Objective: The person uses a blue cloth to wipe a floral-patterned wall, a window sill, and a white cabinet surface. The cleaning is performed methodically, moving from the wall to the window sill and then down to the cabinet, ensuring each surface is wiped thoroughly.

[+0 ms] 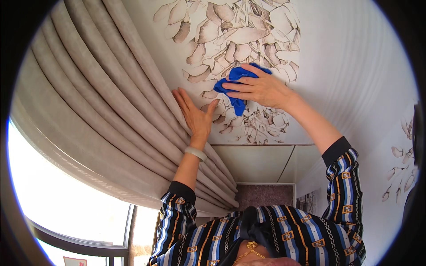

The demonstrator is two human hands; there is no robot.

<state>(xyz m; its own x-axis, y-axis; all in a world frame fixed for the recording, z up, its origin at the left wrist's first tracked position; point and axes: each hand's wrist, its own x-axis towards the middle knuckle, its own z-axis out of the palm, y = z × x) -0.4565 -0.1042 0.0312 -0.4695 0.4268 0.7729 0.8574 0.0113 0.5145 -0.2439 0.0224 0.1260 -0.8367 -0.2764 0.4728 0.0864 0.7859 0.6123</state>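
My right hand presses a crumpled blue cloth against the wall panel, which is printed with brown and grey petals. Its fingers lie spread over the cloth, and folds of blue stick out above and below them. To the left, my left hand rests at the inner edge of the grey curtain, fingers stretched out and thumb apart, with nothing held. A pale bangle circles that wrist. Both arms reach up in dark striped sleeves.
The curtain hangs in deep folds along the left, with a bright window beyond it. Below the printed panel runs a beige lower panel, down to a patch of dark purplish floor. A plain white wall stands at the right.
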